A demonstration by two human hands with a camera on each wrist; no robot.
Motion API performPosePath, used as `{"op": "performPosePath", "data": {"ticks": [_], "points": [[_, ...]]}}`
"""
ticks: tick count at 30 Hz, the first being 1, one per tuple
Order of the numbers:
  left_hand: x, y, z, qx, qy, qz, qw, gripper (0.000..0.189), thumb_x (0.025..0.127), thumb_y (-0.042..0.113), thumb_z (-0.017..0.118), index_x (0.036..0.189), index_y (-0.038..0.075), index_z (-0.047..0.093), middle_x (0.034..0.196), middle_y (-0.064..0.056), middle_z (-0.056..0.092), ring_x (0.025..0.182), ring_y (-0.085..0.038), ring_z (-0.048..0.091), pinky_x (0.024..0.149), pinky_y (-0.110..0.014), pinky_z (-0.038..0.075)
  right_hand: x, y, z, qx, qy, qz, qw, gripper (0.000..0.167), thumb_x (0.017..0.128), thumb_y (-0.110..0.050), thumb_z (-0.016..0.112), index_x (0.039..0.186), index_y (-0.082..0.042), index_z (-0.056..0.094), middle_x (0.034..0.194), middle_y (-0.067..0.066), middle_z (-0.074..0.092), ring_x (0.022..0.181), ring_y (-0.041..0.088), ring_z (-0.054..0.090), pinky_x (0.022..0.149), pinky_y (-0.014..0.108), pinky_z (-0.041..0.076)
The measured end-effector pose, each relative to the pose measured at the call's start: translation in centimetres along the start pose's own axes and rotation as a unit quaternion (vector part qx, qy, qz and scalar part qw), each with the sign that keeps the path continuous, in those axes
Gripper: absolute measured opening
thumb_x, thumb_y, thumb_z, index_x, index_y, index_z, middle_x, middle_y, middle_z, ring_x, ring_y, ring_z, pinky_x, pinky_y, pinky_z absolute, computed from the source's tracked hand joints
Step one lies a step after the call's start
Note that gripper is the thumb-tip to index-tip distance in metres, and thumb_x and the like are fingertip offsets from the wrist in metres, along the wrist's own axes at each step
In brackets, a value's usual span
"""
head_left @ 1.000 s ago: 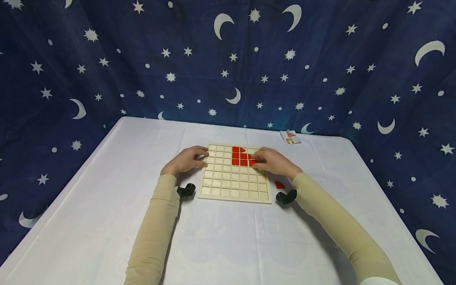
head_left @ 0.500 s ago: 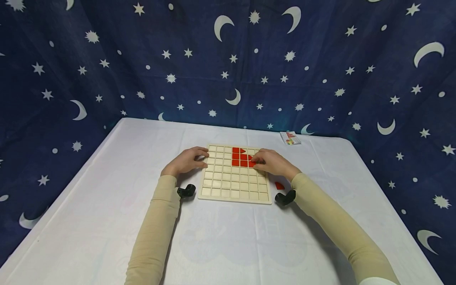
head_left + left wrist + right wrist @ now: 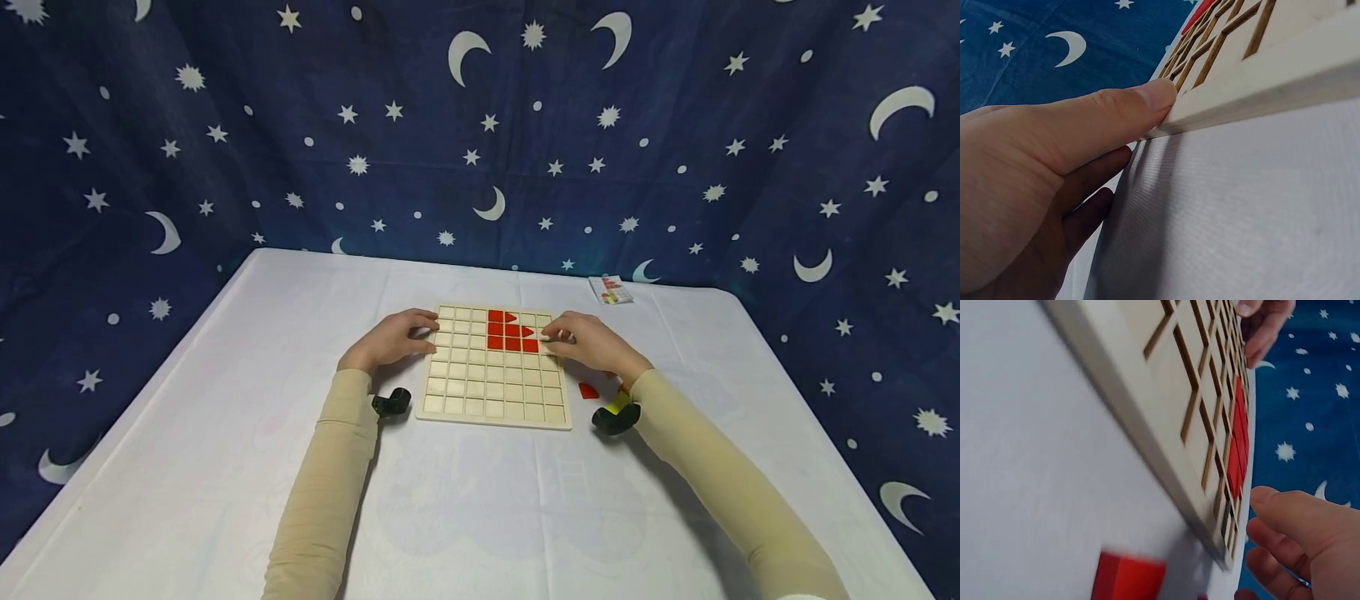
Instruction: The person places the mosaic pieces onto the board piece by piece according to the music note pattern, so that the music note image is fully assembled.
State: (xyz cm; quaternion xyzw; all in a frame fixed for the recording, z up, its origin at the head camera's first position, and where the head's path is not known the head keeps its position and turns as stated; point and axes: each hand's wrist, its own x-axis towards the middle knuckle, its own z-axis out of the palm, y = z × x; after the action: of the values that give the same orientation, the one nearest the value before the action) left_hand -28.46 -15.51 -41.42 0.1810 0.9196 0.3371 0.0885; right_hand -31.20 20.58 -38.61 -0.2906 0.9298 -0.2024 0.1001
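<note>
A pale wooden grid board (image 3: 495, 388) lies on the white table. Several red tiles (image 3: 513, 342) sit in its upper cells: squares, plus two pointed ones ending rows on the right. My left hand (image 3: 393, 337) rests at the board's left edge; in the left wrist view the thumb (image 3: 1157, 95) presses on the rim, with the other fingers partly hidden beyond it. Over the right edge hovers my right hand (image 3: 588, 340), just beside the tiles. Its fingers are loosely bent, and nothing shows between them in the right wrist view.
Right of the board lies a loose red piece (image 3: 588, 391), with a yellow-green piece (image 3: 619, 403) partly hidden under the right wrist. A small printed card (image 3: 611, 289) is at the back right. Dark blue cloth (image 3: 405, 133) with stars and moons hangs behind the table.
My right hand has let go at the end of the lowest red row and drawn back right, uncovering the row ends and a yellow-green piece by the wrist. The left hand stays put.
</note>
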Motion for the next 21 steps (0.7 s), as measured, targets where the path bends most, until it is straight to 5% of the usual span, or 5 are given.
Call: {"op": "performPosePath", "data": {"ticks": [5,12,21], "points": [[0.0,-0.1,0.0,0.004,0.001,0.007,1.0,0.048,0.09,0.022,0.072,0.132,0.001,0.06,0.148,-0.014,0.044,0.141,-0.032,0.034,0.116,-0.046,0.028,-1.9,1.4,-0.9,0.003,0.014,0.021,0.9997,0.03,0.094,-0.021,0.067,0.121,-0.008,0.068,0.106,0.005,0.063,0.087,0.02,0.055,0.072,0.031,0.052],[0.0,-0.2,0.0,0.003,0.003,0.004,1.0,0.048,0.09,0.022,0.072,0.132,0.001,0.06,0.148,-0.013,0.045,0.141,-0.032,0.034,0.116,-0.046,0.028,-4.5,2.5,-1.9,0.0,0.024,0.035,0.9991,0.03,0.094,-0.021,0.068,0.12,-0.007,0.069,0.109,0.006,0.065,0.091,0.022,0.055,0.083,0.038,0.053],[0.0,-0.2,0.0,0.001,0.004,0.01,0.9999,0.048,0.09,0.022,0.072,0.131,0.001,0.06,0.148,-0.015,0.045,0.14,-0.033,0.034,0.116,-0.047,0.029,-6.5,3.2,-2.4,-0.006,0.016,0.054,0.9984,0.029,0.093,-0.019,0.068,0.118,-0.005,0.069,0.106,0.006,0.065,0.09,0.022,0.056,0.074,0.032,0.054]]}}
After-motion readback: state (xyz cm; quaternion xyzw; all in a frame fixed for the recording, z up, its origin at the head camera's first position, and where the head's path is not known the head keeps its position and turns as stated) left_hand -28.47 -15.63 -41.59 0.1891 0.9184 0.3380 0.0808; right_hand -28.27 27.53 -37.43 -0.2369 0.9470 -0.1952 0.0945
